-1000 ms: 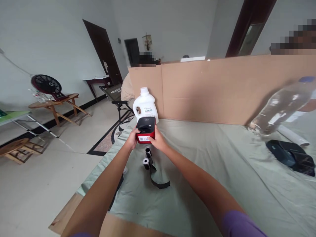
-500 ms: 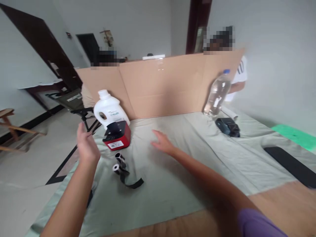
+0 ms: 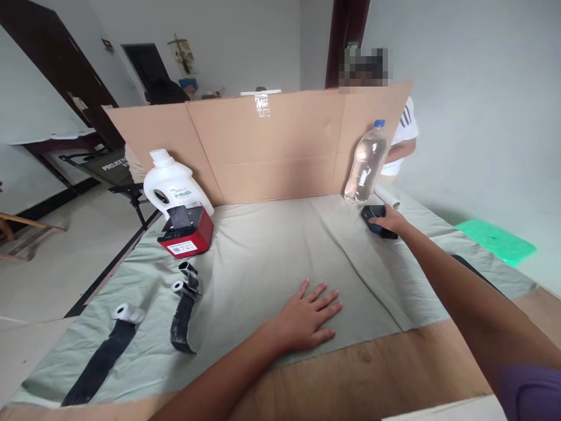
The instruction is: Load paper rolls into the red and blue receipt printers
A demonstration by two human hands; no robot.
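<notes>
My left hand [image 3: 309, 316] lies flat on the pale green cloth [image 3: 263, 251], fingers spread, holding nothing. At the right, my right hand [image 3: 389, 220] has its thumb and fingers around a black boxy device [image 3: 373, 217], which rests on the cloth. Just behind that device are a clear bottle [image 3: 367, 166] with a blue cap and a white tube [image 3: 386, 196]. Left of my left hand lie small rolls [image 3: 186, 286] with a black strip trailing toward me. Another white roll [image 3: 128, 313] with a long black strip lies closer to the left edge.
A red and black box [image 3: 193, 237] with a white label stands before a white jug [image 3: 173, 184]. A cardboard screen [image 3: 276, 146] closes off the back, with a person [image 3: 401, 140] behind its right end. A green sheet [image 3: 495, 240] is beyond the right edge.
My left hand has come from beside the red box down flat onto the cloth. My right hand has moved right and taken hold of the black device. The view has shifted.
</notes>
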